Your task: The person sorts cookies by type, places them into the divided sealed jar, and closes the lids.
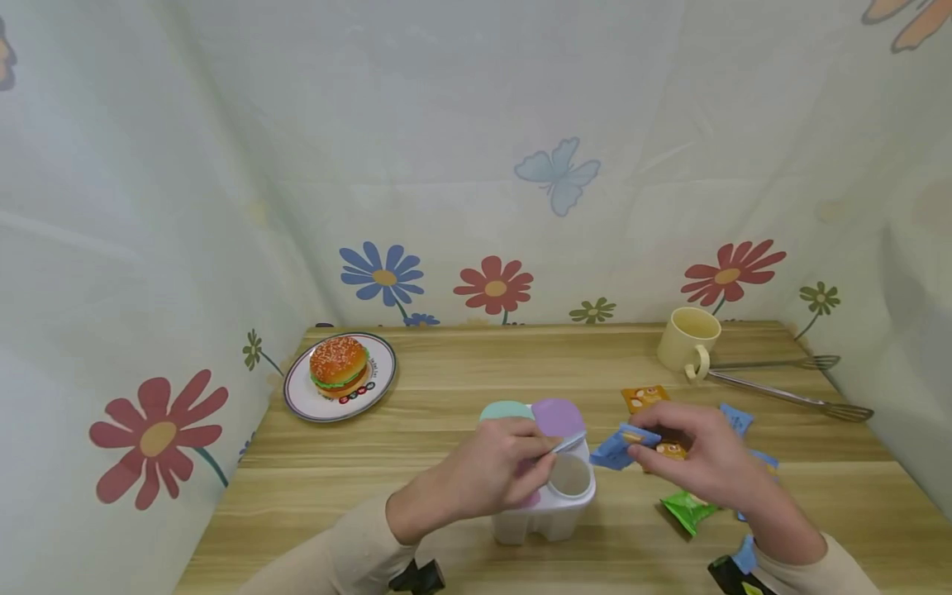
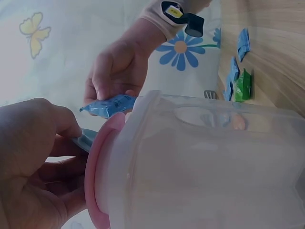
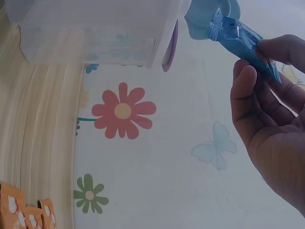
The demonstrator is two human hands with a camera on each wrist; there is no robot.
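Note:
My left hand [image 1: 494, 463] pinches a light blue lid [image 1: 569, 442], tilted up over an uncovered round compartment [image 1: 570, 476] of a translucent white container [image 1: 546, 521]. Green [image 1: 506, 409], purple [image 1: 558, 417] and pink [image 2: 97, 176] lids lie on the other compartments. Just right of the container, my right hand [image 1: 706, 454] holds a small blue snack packet [image 1: 619, 448] between thumb and fingers. In the right wrist view, that packet [image 3: 245, 45] overlaps the lid [image 3: 214, 19]. The left wrist view has the packet [image 2: 109, 106] beyond the pink lid.
Under and around my right hand lie orange packets [image 1: 644, 398], a green packet [image 1: 688, 511] and several blue packets [image 1: 736, 419]. A yellow mug [image 1: 689, 340] and two whisks [image 1: 796, 392] stand or lie farther back right. A plate [image 1: 383, 372] with a burger [image 1: 339, 364] is at back left.

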